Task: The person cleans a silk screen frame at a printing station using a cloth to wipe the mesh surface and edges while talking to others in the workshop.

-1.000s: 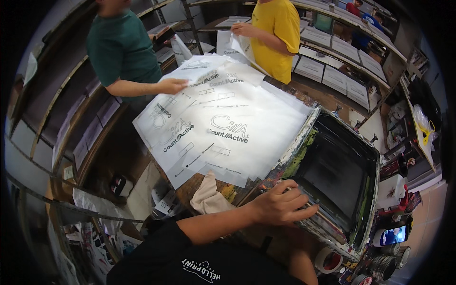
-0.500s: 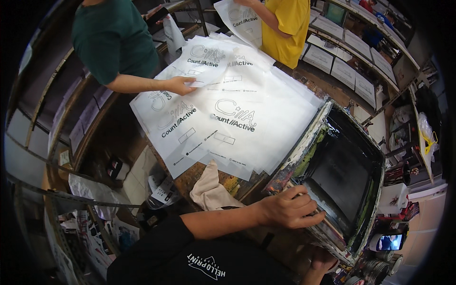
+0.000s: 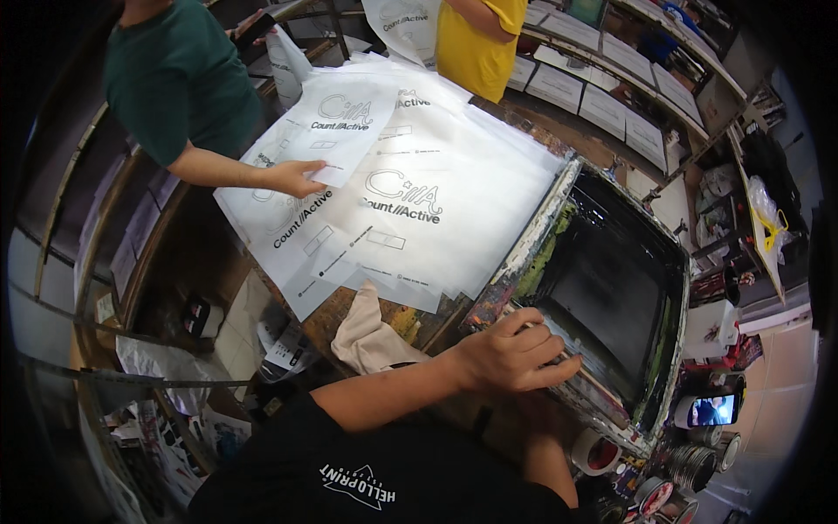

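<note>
My left hand [image 3: 515,354] is closed around the wooden squeegee [image 3: 602,399], at the near end of a printing screen. The screen's frame [image 3: 563,179] is caked with paint, and dark ink [image 3: 611,284] covers the mesh. My right hand [image 3: 537,415] is low beside the frame's near edge, below the left hand. It is blurred and partly in shadow, so its fingers cannot be made out. A stack of printed white sheets [image 3: 419,253] lies left of the screen. A beige cloth [image 3: 371,336] rests on the table edge, near my left forearm.
A person in a green shirt [image 3: 179,87] holds a printed sheet [image 3: 336,131] over the stack. Another in a yellow shirt [image 3: 476,48] stands at the far side. Paint cans [image 3: 694,467] and a lit phone [image 3: 711,410] are at right. Racks [image 3: 602,105] hold more sheets.
The whole view has shifted slightly. My right hand has moved left from beneath the frame's near corner. The green-shirted person's sheet has been drawn down and left. My left hand keeps its hold.
</note>
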Available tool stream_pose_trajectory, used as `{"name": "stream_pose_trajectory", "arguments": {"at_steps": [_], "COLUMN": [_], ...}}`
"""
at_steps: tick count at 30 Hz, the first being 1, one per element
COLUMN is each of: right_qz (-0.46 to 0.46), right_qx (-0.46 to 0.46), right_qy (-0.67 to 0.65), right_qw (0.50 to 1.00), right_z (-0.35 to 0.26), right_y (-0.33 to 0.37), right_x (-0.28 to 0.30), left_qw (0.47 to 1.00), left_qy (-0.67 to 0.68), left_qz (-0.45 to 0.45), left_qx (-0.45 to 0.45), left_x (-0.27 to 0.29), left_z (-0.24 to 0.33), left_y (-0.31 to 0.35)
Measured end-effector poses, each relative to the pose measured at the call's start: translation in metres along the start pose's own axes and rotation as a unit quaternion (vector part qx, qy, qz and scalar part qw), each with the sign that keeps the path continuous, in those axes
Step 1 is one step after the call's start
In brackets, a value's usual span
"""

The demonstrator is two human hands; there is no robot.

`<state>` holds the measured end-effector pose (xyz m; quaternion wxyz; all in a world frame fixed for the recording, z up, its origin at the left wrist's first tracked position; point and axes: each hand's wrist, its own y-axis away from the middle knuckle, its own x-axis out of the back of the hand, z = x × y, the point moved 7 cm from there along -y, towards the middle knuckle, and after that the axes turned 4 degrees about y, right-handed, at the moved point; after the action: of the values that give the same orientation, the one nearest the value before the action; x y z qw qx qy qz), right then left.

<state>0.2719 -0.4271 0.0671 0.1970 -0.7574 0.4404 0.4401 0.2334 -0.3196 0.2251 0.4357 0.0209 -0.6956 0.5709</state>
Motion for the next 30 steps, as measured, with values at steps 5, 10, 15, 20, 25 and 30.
{"name": "stream_pose_trajectory", "arguments": {"at_steps": [5,10,15,20,25,30], "right_qz": [-0.018,0.149,0.179,0.109,0.012,0.009], "right_qx": [0.032,0.055,0.074,0.022,-0.009,0.006], "right_qy": [-0.022,0.049,-0.044,-0.001,0.01,0.022], "right_qw": [0.999,0.986,0.98,0.994,1.0,1.0], "right_z": [-0.04,-0.102,-0.092,-0.041,0.003,-0.015], "right_y": [0.038,0.105,0.113,0.05,-0.007,0.008], "right_x": [0.028,0.111,0.113,0.083,0.014,0.034], "left_qw": [1.0,1.0,0.999,1.0,1.0,1.0], "left_qy": [-0.007,0.004,0.017,0.014,0.007,-0.008], "left_qz": [0.007,0.017,0.021,0.006,0.005,0.005], "left_qx": [0.004,0.016,0.017,0.009,0.007,0.0], "left_x": [-0.003,0.002,0.002,0.0,0.0,0.0], "left_z": [0.001,0.0,0.0,0.0,-0.001,0.001], "left_y": [0.001,0.002,0.001,-0.002,0.001,0.003]}}
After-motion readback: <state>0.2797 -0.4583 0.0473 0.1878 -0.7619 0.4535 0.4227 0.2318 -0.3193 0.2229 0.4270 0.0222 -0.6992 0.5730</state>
